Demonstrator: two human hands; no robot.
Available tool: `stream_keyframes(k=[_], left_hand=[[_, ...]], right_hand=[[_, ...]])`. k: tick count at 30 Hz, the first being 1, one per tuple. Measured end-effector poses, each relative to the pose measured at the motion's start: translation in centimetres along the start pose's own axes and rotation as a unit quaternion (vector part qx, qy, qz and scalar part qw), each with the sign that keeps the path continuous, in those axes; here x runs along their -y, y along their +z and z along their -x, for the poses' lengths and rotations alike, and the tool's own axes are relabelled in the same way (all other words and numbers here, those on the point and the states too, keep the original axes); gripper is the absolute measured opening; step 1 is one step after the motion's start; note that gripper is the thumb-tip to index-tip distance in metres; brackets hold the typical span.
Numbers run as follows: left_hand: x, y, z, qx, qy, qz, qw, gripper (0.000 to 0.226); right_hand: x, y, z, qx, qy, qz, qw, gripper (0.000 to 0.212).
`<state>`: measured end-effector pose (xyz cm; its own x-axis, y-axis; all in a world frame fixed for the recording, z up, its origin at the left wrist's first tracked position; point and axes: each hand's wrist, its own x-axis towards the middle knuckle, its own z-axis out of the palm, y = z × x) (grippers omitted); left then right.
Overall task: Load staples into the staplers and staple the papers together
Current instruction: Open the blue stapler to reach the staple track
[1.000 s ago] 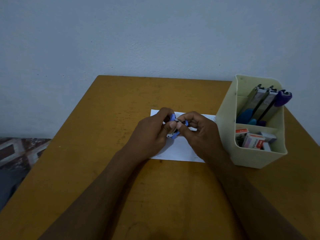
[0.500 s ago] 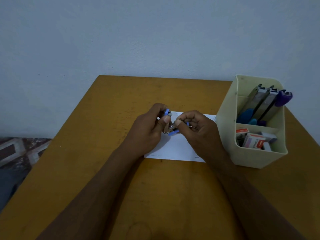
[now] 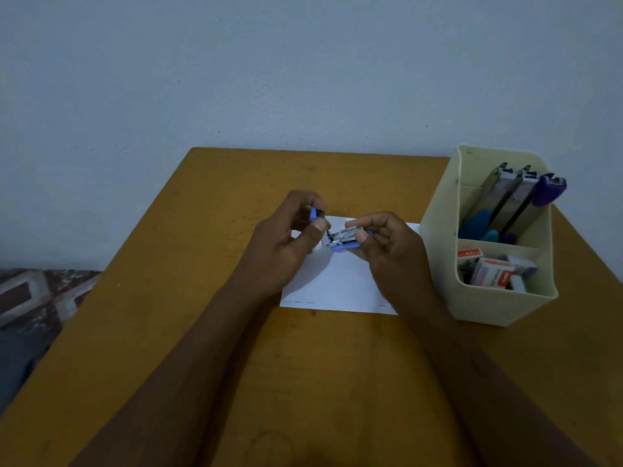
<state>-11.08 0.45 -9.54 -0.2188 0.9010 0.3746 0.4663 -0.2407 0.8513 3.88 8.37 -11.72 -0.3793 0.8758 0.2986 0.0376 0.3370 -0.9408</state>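
Note:
A small blue stapler [image 3: 342, 240] with a bare metal channel hangs above the white papers [image 3: 340, 284] in the middle of the table. My left hand [image 3: 286, 244] pinches its blue top end, swung up and to the left. The other end, base and metal channel, is held by my right hand [image 3: 387, 247] between thumb and fingers. The papers lie flat under both hands, with a row of staples showing along their near edge. Whether staples sit in the channel is too small to tell.
A cream plastic organiser [image 3: 438, 251] stands at the table's right side. Its back compartment holds several staplers [image 3: 512, 200] on end; the front one holds staple boxes [image 3: 492, 274]. The brown table [image 3: 202, 332] meets a pale wall behind; patterned floor shows at left.
The stapler has been opened wider: my left hand drew the blue top up and to the left while my right hand moved slightly right with the base.

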Motion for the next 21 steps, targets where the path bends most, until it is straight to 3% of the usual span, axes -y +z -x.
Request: stream_keyframes(k=[6, 11, 16, 21], left_hand=[[0.3, -0.1, -0.1, -0.043, 0.003, -0.017, 0.999, 0.006], [0.8, -0.3, -0.3, -0.055, -0.043, 0.024, 0.997, 0.030], [1.0, -0.2, -0.3, 0.000, -0.078, 0.033, 0.996, 0.039], [0.1, 0.2, -0.3, 0.050, -0.161, 0.117, 0.979, 0.041]], right_hand=[[0.0, -0.1, 0.0, -0.005, -0.003, -0.003, 1.000, 0.024], [0.3, -0.3, 0.0, -0.025, 0.021, -0.049, 0.998, 0.017], [0.5, -0.4, 0.1, -0.006, 0.035, -0.093, 0.995, 0.023], [0.6, -0.3, 0.2, 0.019, 0.035, -0.125, 0.991, 0.025]])
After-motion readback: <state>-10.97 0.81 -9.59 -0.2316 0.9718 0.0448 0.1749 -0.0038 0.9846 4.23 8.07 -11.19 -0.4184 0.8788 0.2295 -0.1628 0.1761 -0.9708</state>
